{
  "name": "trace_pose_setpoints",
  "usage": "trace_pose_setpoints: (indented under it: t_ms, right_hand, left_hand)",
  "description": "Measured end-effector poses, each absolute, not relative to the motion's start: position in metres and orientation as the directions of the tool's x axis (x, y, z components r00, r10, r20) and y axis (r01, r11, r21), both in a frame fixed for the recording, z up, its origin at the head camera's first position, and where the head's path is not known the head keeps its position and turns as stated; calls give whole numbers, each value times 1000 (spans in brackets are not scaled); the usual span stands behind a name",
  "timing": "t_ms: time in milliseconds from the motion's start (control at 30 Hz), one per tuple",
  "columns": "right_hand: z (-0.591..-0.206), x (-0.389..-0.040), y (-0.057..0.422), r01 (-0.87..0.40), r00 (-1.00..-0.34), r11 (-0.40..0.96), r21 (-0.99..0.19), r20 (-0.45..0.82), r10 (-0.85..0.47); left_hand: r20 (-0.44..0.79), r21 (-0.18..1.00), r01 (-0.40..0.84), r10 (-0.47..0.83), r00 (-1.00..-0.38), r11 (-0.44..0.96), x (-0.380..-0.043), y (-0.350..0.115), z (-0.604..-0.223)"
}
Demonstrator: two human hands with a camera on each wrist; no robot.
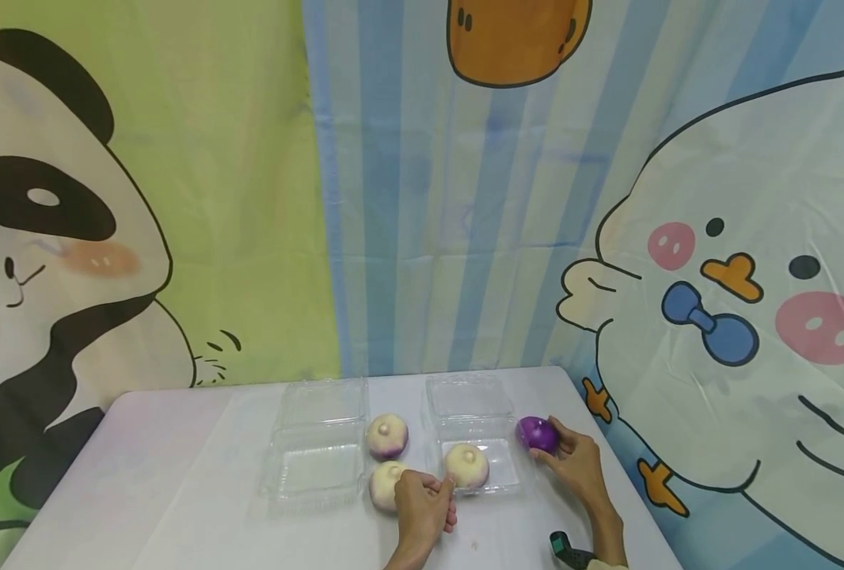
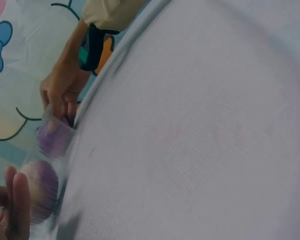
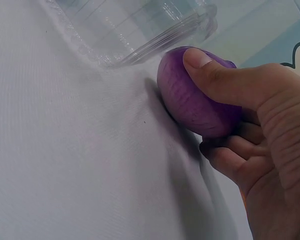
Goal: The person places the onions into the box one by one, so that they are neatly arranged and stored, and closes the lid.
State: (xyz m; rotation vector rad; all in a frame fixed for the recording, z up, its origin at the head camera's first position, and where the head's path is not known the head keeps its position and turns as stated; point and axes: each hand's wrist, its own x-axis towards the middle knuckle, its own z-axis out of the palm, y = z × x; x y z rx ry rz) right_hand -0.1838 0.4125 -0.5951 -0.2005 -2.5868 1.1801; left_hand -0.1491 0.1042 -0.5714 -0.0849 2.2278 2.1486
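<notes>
In the head view, my right hand (image 1: pixel 579 467) grips a purple turnip (image 1: pixel 537 435) at the right side of an open clear plastic box (image 1: pixel 503 455). The right wrist view shows the thumb (image 3: pixel 220 75) across its upper side and the fingers curled beneath. A white-and-purple turnip (image 1: pixel 467 465) sits inside this box. My left hand (image 1: pixel 422 511) is at the box's near-left corner, thumb and a fingertip pinching its rim. Left of it are two more pale turnips, one farther back (image 1: pixel 387 436) and one nearer (image 1: pixel 385 484), partly hidden by the left hand.
A second clear box (image 1: pixel 318 467) stands with its lid raised, left of the loose turnips. Both boxes are on a white-covered table (image 1: pixel 201 491). A cartoon-printed curtain (image 1: pixel 422 237) hangs behind the table. A dark strap device (image 1: pixel 570 550) is on the right wrist.
</notes>
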Motion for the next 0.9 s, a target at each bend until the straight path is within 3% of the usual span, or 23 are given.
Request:
trace_pose_setpoints:
  t_ms: [900]
  right_hand:
    - [-587,-175,414,61,-950,623,-780,147,277]
  left_hand:
    - [-92,993,-91,2,-996,75,-151,105,-573]
